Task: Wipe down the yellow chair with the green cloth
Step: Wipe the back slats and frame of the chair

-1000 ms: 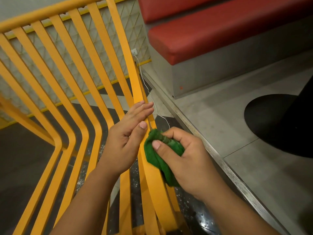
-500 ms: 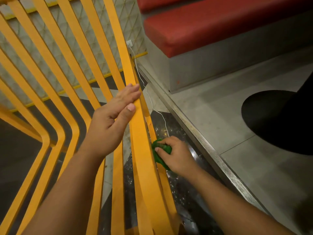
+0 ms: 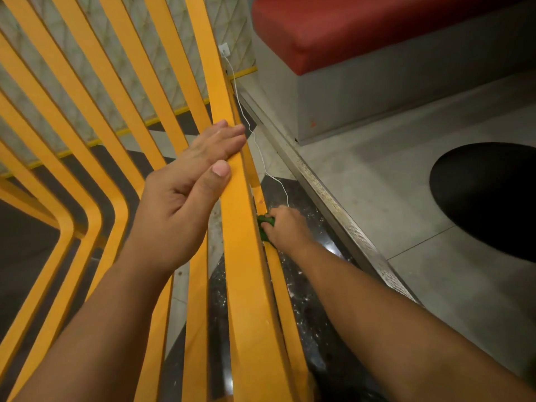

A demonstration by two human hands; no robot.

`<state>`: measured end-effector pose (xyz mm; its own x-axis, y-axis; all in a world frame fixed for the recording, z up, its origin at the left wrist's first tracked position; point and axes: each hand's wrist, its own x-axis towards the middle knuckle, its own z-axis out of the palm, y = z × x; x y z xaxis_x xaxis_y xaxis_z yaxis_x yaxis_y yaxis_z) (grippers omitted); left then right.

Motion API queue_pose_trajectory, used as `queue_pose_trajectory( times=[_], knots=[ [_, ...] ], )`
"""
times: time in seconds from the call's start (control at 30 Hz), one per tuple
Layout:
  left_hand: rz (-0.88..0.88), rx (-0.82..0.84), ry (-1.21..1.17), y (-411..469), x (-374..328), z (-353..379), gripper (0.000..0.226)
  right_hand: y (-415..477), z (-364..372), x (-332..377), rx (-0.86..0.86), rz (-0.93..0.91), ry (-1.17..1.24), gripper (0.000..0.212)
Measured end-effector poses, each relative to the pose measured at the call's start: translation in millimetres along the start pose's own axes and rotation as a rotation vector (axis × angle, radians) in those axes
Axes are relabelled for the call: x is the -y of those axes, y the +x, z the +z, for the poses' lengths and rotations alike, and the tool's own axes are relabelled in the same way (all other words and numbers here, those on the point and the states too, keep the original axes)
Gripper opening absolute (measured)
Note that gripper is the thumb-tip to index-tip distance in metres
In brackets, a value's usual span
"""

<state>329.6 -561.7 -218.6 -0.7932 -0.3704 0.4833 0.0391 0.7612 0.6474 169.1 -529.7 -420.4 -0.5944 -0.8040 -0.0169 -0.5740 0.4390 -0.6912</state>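
Green cloth (image 3: 266, 226) mostly hidden: only small patch shows between right hand (image 3: 287, 227) and slat of yellow chair (image 3: 243, 256); right fingertips out of sight. Chair cut off by top, left, bottom edges. White cable (image 3: 255, 134) too thin to trace near right hand. Red bench (image 3: 362, 27), black round base (image 3: 487, 198) cut by right edge

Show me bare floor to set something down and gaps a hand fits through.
Bare: grey floor between metal strip, red bench and black round base. Gaps between slats of the yellow chair, left of the left hand, are open. Crowded: the dark floor beside the outer slat, with right hand, green cloth and white cable.
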Motion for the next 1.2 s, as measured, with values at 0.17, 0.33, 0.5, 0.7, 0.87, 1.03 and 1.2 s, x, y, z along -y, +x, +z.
queue_pose_trajectory(
  times=[0.17,0.33,0.5,0.7,0.87,1.03,1.2],
  knots=[
    [0.010,-0.007,-0.012,-1,1,2,0.039,-13,0,-4,0.037,-0.024,-0.037,0.024],
    [0.031,-0.023,-0.007,0,1,3,0.040,-4,-1,-4,0.028,-0.031,-0.028,0.021],
    [0.039,-0.037,-0.008,3,4,3,0.039,14,0,4,0.020,0.013,-0.044,0.022],
    [0.019,-0.043,-0.014,-1,3,3,0.037,-13,5,-5,0.055,-0.008,-0.051,0.022],
    [0.022,-0.044,-0.021,-1,2,2,0.038,-27,5,-10,0.062,-0.030,-0.055,0.023],
    [0.037,-0.045,-0.015,2,3,3,0.037,-2,2,2,0.004,0.000,-0.036,0.023],
    [0.028,-0.040,-0.014,1,2,3,0.035,-7,3,-1,0.026,0.000,-0.038,0.025]
  ],
)
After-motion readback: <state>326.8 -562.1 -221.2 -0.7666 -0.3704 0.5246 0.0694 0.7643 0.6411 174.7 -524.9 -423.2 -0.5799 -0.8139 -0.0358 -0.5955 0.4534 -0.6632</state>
